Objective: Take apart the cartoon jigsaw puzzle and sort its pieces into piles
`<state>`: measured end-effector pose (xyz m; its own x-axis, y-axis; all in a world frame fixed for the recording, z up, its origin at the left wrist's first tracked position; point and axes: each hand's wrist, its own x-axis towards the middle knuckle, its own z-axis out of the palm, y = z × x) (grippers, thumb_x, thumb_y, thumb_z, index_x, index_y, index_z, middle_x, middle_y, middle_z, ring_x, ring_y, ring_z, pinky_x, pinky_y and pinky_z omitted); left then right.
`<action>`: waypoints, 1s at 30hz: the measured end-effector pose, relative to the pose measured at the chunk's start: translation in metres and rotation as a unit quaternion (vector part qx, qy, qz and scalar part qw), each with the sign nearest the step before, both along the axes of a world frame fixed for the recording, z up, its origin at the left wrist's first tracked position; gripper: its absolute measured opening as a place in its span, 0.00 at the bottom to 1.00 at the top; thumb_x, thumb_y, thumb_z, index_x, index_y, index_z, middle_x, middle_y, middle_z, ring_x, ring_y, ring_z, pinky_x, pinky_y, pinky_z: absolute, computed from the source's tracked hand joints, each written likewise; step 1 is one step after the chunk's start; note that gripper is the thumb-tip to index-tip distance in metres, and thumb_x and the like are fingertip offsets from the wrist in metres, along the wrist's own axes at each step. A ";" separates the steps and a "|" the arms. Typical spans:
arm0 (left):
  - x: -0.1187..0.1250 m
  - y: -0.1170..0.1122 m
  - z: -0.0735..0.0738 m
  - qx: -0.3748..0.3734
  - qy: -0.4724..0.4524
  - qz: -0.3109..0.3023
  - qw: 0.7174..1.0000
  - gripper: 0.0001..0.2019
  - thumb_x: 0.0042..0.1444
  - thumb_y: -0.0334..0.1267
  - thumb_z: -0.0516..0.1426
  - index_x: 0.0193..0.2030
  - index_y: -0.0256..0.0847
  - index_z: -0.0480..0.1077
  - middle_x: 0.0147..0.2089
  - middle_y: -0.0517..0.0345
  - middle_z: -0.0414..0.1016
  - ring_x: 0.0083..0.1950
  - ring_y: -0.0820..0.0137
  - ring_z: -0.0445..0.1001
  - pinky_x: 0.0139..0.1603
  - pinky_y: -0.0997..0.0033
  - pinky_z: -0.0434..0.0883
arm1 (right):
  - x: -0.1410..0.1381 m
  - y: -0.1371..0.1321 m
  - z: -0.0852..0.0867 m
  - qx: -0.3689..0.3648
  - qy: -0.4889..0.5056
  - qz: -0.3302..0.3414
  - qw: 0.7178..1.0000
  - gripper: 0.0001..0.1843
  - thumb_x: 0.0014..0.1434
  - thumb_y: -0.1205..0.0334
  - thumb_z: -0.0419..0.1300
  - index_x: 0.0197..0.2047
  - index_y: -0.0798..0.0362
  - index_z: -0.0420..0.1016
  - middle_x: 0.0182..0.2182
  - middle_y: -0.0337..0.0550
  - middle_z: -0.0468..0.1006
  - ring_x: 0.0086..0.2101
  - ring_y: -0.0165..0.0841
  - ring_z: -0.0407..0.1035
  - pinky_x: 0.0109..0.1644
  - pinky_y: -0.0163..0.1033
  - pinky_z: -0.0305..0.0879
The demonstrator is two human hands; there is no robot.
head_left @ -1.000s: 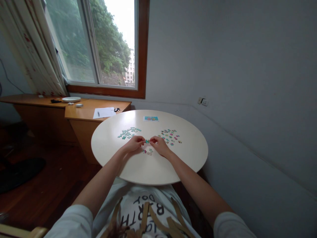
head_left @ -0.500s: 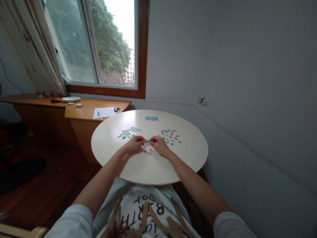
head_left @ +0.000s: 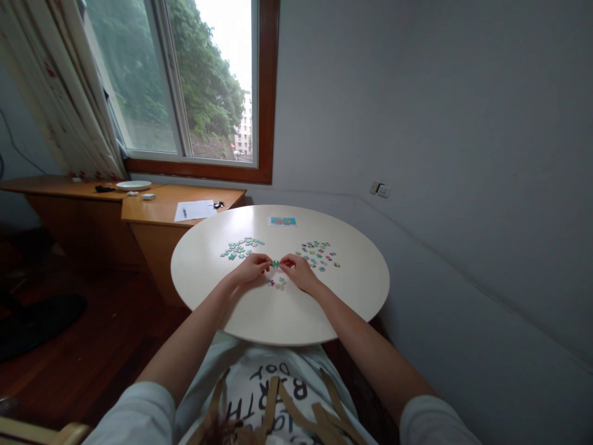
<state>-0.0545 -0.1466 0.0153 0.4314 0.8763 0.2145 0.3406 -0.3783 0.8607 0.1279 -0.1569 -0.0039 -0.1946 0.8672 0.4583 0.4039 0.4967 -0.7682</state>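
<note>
Between my two hands, over the middle of the round white table (head_left: 259,318), is a small green jigsaw piece (head_left: 275,264). My left hand (head_left: 254,267) pinches its left side with closed fingers. On its right side, the fingers of my right hand (head_left: 296,269) are closed on it too. I cannot tell whether it is one piece or two joined. Just below the hands lie several loose jigsaw pieces (head_left: 280,284). A group of pale green jigsaw pieces (head_left: 238,249) spreads beyond my left hand. Multicoloured jigsaw pieces (head_left: 319,253) lie beyond my right hand, which partly covers some.
A small picture card (head_left: 282,221) lies at the table's far edge. Against the wall at the left stands a wooden desk (head_left: 152,210) with a sheet of paper (head_left: 194,211), keys (head_left: 218,204) and a white plate (head_left: 133,185). A window is above it.
</note>
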 end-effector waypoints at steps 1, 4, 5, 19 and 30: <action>0.000 0.000 0.000 0.000 0.000 0.001 1.000 0.11 0.47 0.43 0.55 0.27 0.37 0.70 0.22 0.60 0.69 0.25 0.75 0.64 0.29 0.73 0.63 | 0.000 0.000 0.000 0.000 0.000 -0.001 1.000 0.03 0.50 0.64 0.58 0.28 0.54 0.72 0.25 0.39 0.74 0.28 0.29 0.66 0.35 0.36 0.63; 0.000 0.001 -0.002 0.007 0.004 0.003 1.000 0.10 0.47 0.42 0.55 0.28 0.36 0.71 0.23 0.60 0.70 0.25 0.74 0.65 0.30 0.73 0.64 | 0.000 0.000 -0.001 -0.002 -0.002 -0.005 1.000 0.03 0.49 0.65 0.58 0.28 0.54 0.72 0.25 0.38 0.74 0.28 0.29 0.65 0.35 0.36 0.62; 0.000 0.001 -0.003 0.011 0.006 0.003 1.000 0.10 0.47 0.41 0.55 0.28 0.36 0.71 0.23 0.60 0.70 0.26 0.74 0.65 0.30 0.73 0.64 | 0.000 0.001 -0.001 -0.002 -0.003 -0.004 1.000 0.03 0.49 0.65 0.58 0.28 0.54 0.72 0.25 0.38 0.74 0.28 0.29 0.65 0.35 0.36 0.62; 0.000 0.005 -0.006 0.013 0.009 0.007 1.000 0.07 0.47 0.38 0.54 0.27 0.37 0.70 0.23 0.61 0.69 0.25 0.75 0.65 0.30 0.74 0.64 | -0.001 0.003 -0.003 -0.008 0.012 0.005 1.000 0.03 0.49 0.66 0.57 0.28 0.54 0.72 0.25 0.39 0.74 0.28 0.29 0.66 0.34 0.36 0.62; 0.000 0.004 -0.004 0.001 -0.001 0.015 1.000 0.08 0.47 0.39 0.55 0.26 0.36 0.70 0.22 0.60 0.68 0.25 0.75 0.64 0.30 0.73 0.63 | -0.001 0.002 -0.003 -0.016 0.012 0.002 1.000 0.05 0.50 0.66 0.56 0.30 0.55 0.73 0.25 0.39 0.74 0.28 0.29 0.66 0.34 0.36 0.62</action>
<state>-0.0549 -0.1428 0.0117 0.4051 0.8879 0.2182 0.3492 -0.3708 0.8605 0.1269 -0.1547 -0.0072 -0.1871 0.8811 0.4343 0.3843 0.4726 -0.7931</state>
